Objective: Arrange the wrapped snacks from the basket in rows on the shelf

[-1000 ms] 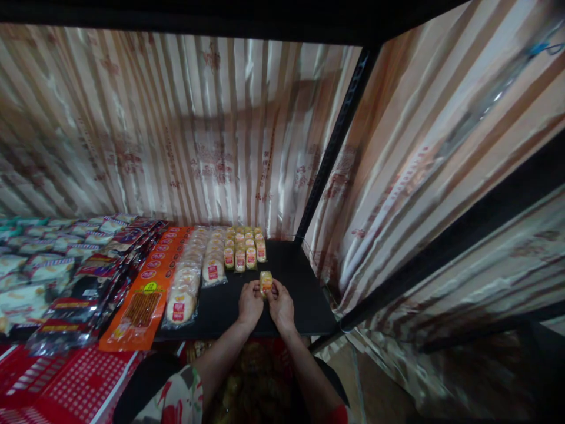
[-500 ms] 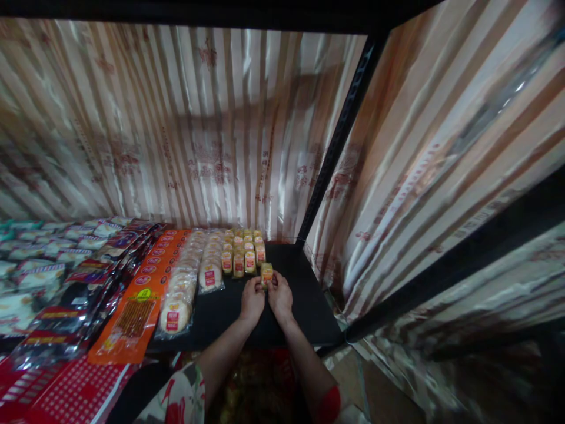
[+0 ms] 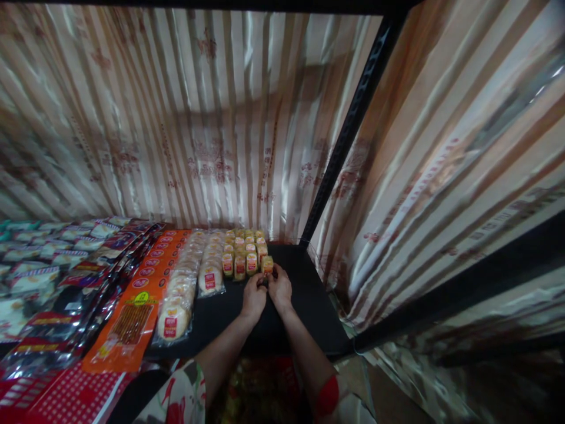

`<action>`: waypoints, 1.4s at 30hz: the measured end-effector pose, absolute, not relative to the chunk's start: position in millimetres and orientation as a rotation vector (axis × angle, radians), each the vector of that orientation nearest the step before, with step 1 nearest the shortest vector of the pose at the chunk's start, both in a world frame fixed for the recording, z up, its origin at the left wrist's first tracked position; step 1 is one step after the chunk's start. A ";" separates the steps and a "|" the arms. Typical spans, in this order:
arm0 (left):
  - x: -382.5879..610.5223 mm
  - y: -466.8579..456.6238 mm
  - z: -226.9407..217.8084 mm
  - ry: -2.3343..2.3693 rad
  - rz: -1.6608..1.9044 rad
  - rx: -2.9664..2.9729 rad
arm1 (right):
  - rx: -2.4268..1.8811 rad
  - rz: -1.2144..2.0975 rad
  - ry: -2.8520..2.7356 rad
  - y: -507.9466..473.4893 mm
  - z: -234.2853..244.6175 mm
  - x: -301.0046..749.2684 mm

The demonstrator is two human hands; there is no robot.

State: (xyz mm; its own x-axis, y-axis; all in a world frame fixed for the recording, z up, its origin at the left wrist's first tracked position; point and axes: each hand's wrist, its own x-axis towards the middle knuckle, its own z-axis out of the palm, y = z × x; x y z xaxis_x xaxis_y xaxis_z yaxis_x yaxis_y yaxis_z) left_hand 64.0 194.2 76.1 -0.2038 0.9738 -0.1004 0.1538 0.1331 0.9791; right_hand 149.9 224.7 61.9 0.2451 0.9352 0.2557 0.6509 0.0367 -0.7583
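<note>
Both of my hands reach forward over a black shelf [image 3: 304, 306]. My left hand [image 3: 253, 296] and my right hand [image 3: 279, 288] have their fingers pinched together on the near end of a small yellow cake packet [image 3: 267, 264] with a red label. The packet stands at the right end of the front row of several like packets [image 3: 241, 265], touching or almost touching its neighbour. Behind that row stand more rows of the same small packets [image 3: 242, 240].
Left of the small packets lie rows of round white cakes [image 3: 209, 278], orange snack bags [image 3: 132, 321], and dark and pale bags [image 3: 53, 277]. A black upright post [image 3: 344, 135] stands at the shelf's back right corner. Striped shiny cloth [image 3: 185, 118] hangs behind and to the right.
My hands have carried the small packet forward from the open shelf up to the right end of the front row. The view has tilted slightly with them.
</note>
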 end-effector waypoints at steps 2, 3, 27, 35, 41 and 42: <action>63.1 195.6 76.9 1.539 1.172 1.138 | -1.700 0.436 -1.490 227.6 62.7 149.5; 62.8 196.2 76.9 1.542 1.171 1.138 | -1.706 0.440 -1.498 228.8 63.4 149.3; 59.9 194.9 91.1 1.523 1.206 1.292 | -1.701 0.320 -1.505 227.4 60.6 139.3; 60.2 198.2 84.8 1.526 1.176 1.291 | -1.685 0.315 -1.532 223.8 57.6 139.6; 62.7 193.8 86.9 1.512 1.200 1.331 | -1.644 0.349 -1.516 220.0 56.7 141.8; 63.3 192.3 88.2 1.515 1.200 1.344 | -1.632 0.349 -1.506 218.5 56.4 142.1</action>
